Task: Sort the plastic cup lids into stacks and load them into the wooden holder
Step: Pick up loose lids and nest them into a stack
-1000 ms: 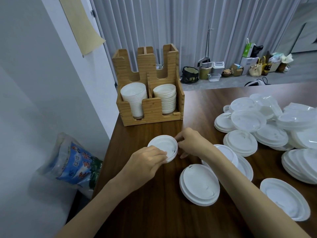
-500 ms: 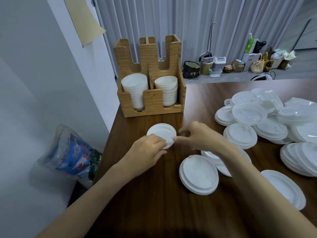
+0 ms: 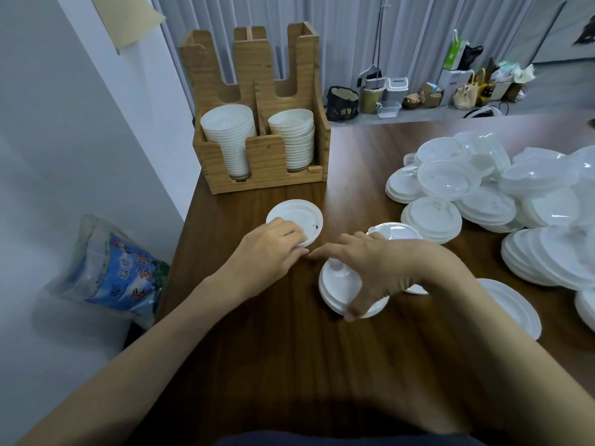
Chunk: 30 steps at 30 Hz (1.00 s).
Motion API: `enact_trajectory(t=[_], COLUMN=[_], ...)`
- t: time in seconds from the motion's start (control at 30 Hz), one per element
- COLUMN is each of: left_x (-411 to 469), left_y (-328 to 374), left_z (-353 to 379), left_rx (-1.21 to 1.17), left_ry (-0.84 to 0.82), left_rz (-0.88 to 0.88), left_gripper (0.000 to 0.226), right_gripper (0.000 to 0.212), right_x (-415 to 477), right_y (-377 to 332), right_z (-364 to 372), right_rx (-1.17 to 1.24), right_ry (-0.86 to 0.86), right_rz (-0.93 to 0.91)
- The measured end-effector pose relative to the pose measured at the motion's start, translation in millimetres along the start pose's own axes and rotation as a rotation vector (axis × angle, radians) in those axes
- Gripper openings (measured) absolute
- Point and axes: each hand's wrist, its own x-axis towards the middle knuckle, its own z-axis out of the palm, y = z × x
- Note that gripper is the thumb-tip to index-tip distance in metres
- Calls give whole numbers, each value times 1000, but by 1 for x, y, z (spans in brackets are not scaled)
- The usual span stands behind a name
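- The right hand (image 3: 386, 265) grips a lid stack (image 3: 341, 284) from above: the thumb is on the near rim, the bent fingers are on the far rim, and the stack lies flat on the table (image 3: 289, 365).
- The left hand (image 3: 267, 252) holds a small lid (image 3: 296, 217) by its near rim, with bent fingers on top of it. The thumb is hidden, so I cannot tell how firm this hold is. This lid lies flat, left of the stack and apart from it, just near of the holder (image 3: 267, 162).
- The fingertips of the two hands are almost touching between the two lids.
- The brown wooden table fills most of the view, and its left edge runs along a white wall (image 3: 64, 123).
- A big pile (image 3: 515, 201) of white and clear lids covers the right side of the table, well apart from the holder.
- The holder stands at the far left corner of the table. Its left slot has a tall stack of lids (image 3: 230, 133), its right slot has another stack (image 3: 291, 136), and both stop well below the top.
- A blue and clear bag (image 3: 112, 268) lies on the floor, left of the table.
- A single flat lid (image 3: 512, 304) lies right of the right arm.
- A clear lid (image 3: 394, 230) lies just far of the right hand.
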Motion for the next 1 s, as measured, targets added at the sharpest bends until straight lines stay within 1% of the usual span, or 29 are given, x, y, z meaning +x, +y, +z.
enact_trajectory(t=[0.1,0.17,0.23,0.3,0.33,0.4,0.47,0.53,0.57,0.6,0.67,0.73,0.8,0.83,0.93,1.0], left_x=[-2,-3,-3,-1,0,4,8,10,10,10,8,5,3,1,0,-1], left_y=[-1,0,4,14,20,30,36,37,36,36,32,25,16,12,7,7], left_z=[0,-3,-10,-21,-28,-39,-45,-46,-47,-46,-44,-39,-32,-29,-20,-13], left_rx=[-37,-111,-265,-492,-617,-853,-1025,-1196,-1258,-1269,-1134,-998,-846,-733,-430,-267], left_ry=[21,72,121,162,166,141,140,203,237,265,292,304,304,300,228,194], left_rz=[-29,-127,-235,-319,-372,-480,-565,-657,-674,-655,-581,-568,-574,-552,-409,-290], left_gripper=[27,30,30,26,24,28,33,39,39,36,27,23,25,25,29,27], right_gripper=[88,85,87,91,92,95,97,99,101,103,105,104,95,86,51,30], right_x=[-1,-4,-5,1,6,18,29,41,46,51,58,58,56,56,57,59], right_y=[7,12,13,11,8,1,-5,-11,-14,-16,-17,-9,2,7,16,16], right_z=[-7,-12,-17,-20,-20,-20,-17,-13,-11,-9,-5,-5,-8,-9,-11,-11], right_rx=[197,370,556,666,673,646,624,551,511,487,482,503,535,553,563,517], right_ry=[60,134,213,346,432,581,682,767,800,826,830,769,726,725,718,694], right_rz=[-10,-18,-42,-60,-64,-79,-112,-126,-122,-126,-149,-152,-87,-23,188,233])
